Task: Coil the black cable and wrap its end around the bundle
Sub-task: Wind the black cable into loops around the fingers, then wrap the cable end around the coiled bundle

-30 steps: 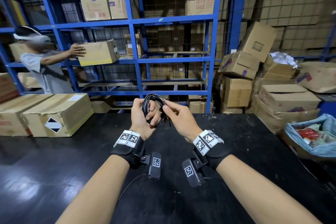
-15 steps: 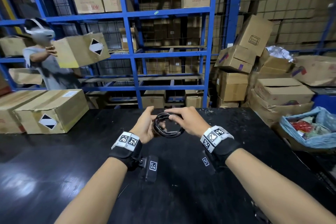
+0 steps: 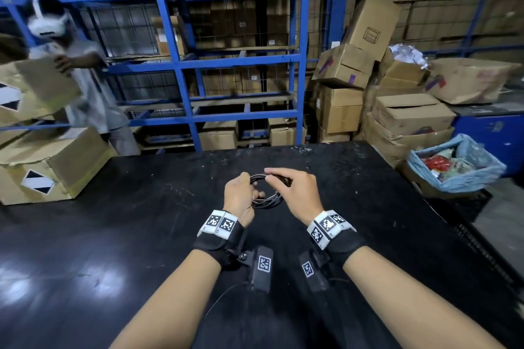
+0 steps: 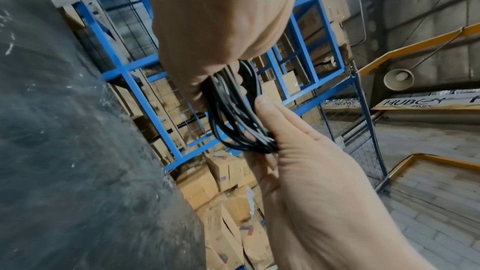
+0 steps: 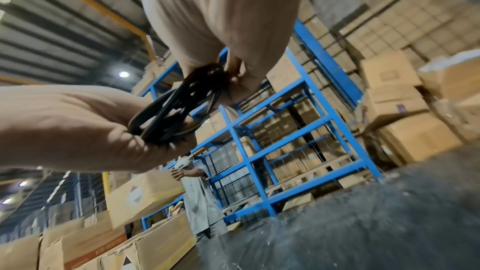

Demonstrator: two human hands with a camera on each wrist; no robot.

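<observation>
Cable (image 3: 266,201) is found gathered into a small black bundle, held above the dark table (image 3: 141,221) between both of our hands. Our left hand (image 3: 241,198) grips the near-left side of the loops with fingers curled round the strands; the left wrist view confirms several turns pinched together there. Our right hand (image 3: 295,193) covers the far-right side, fingers bent over the loops and pinching them at the top. We judge the coiling itself to be largely complete, with the wrapping of the free end the step in hand, though we cannot make out the loose end in any view. To do it well, we recommend that the left hand keep the turns pressed flat and even while the right draws the tail snugly across the middle of the bundle, each pass laid beside the last. Slack in either grip would let the loops spring apart. A second person (image 3: 85,85) carries a cardboard box (image 3: 31,88) by the blue racking (image 3: 241,61), well apart from our work.
</observation>
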